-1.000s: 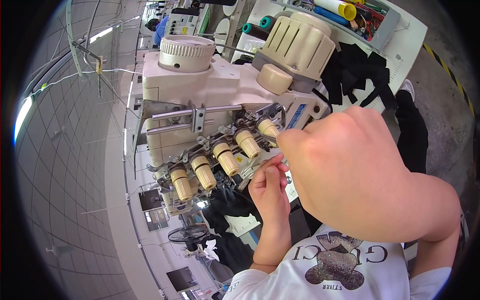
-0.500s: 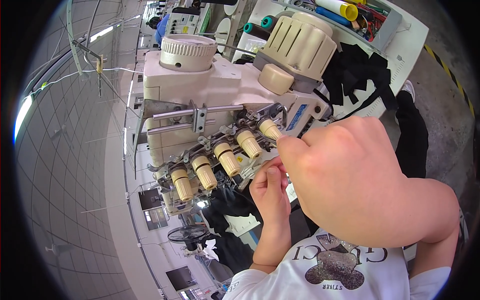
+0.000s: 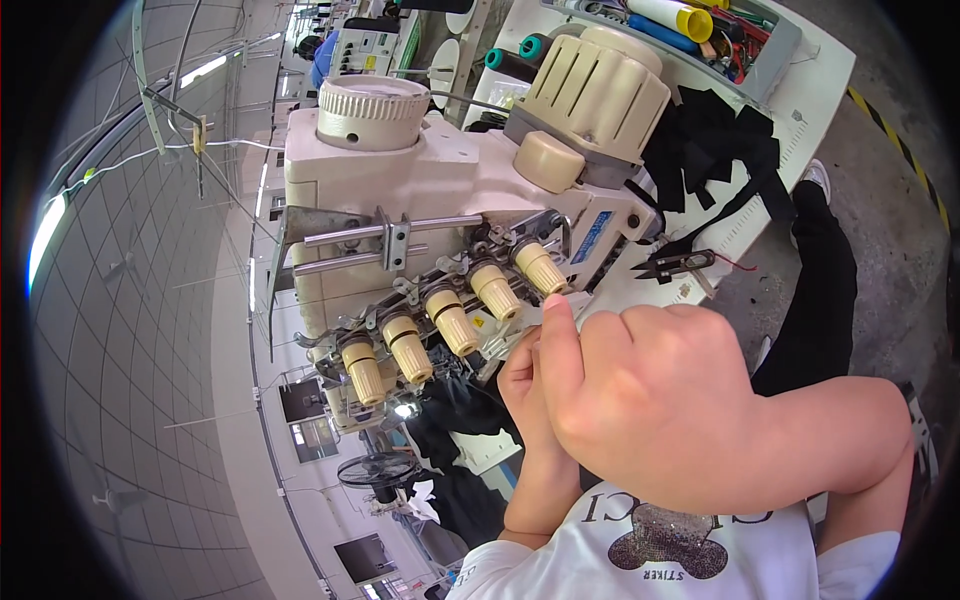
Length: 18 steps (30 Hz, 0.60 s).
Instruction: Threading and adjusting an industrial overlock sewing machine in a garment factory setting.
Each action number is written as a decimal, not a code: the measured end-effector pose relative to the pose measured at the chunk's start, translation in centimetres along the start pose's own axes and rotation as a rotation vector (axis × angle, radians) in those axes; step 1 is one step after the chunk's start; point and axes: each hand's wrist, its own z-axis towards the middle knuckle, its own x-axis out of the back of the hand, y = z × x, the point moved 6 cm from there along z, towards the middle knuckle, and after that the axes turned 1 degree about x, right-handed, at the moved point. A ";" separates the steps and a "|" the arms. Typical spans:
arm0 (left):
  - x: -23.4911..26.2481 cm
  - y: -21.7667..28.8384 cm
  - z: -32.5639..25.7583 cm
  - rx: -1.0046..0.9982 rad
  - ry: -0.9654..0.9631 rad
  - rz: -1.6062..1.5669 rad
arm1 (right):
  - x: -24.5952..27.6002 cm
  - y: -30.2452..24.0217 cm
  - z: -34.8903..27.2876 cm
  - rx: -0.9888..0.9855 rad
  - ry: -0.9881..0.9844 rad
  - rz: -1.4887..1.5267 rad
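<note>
A large cream industrial sewing machine point(image 3: 440, 160) stands in front of me, with several ribbed cream tension knobs point(image 3: 452, 320) in a slanting row. My right hand point(image 3: 645, 395) is closed, its thumb and finger ending just below the rightmost knob point(image 3: 540, 268). Partly behind it, my left hand point(image 3: 525, 385) is closed too, fingers curled near the metal thread guides. Whatever either hand pinches is hidden or too fine to make out. Black thread snips point(image 3: 675, 265) lie on the white table, right of the knobs.
Black fabric strips point(image 3: 715, 145) lie on the white tabletop point(image 3: 815, 75) behind the motor housing point(image 3: 590, 95). A grey tray point(image 3: 785, 55) holds yellow and blue spools and tools. More black cloth point(image 3: 460, 410) lies beyond the machine, near a fan point(image 3: 378, 470).
My right hand has moved down and slightly left, away from the rightmost knob, uncovering the thread snips. It now overlaps my left hand more, which has shifted little.
</note>
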 end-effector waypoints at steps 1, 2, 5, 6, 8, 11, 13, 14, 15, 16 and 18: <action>-0.1 0.0 0.0 0.011 -0.010 0.007 | -0.3 -0.1 -0.2 -0.001 0.001 0.000; -0.1 0.0 0.1 0.021 -0.018 0.014 | -0.4 -0.1 -0.3 0.002 0.038 -0.019; -0.4 0.3 -0.1 0.042 0.031 0.028 | -0.7 -0.1 -0.7 -0.005 0.081 -0.028; -0.4 0.3 0.0 0.042 0.031 0.030 | -0.8 0.0 -0.9 -0.016 0.087 -0.019; -0.6 0.4 0.0 0.015 -0.008 0.007 | -0.9 0.1 -1.2 -0.027 0.087 -0.015; -1.0 0.8 -0.4 0.039 0.039 0.002 | -1.0 0.2 -1.4 -0.047 0.083 -0.001; -0.9 0.6 -0.3 0.045 0.025 0.007 | -1.0 0.4 -1.5 -0.058 0.079 0.011; -0.8 0.5 -0.3 0.048 0.014 0.011 | -0.7 0.4 -1.4 -0.062 0.094 0.044; -0.5 0.1 -0.2 0.049 0.013 0.013 | -0.5 0.5 -1.5 -0.067 0.110 0.076; -0.2 -0.2 0.0 -0.001 -0.022 0.018 | -0.7 0.6 -1.6 -0.069 0.109 0.077; 0.3 -0.7 0.2 -0.051 -0.053 0.026 | -1.3 0.8 -2.0 -0.107 0.143 0.116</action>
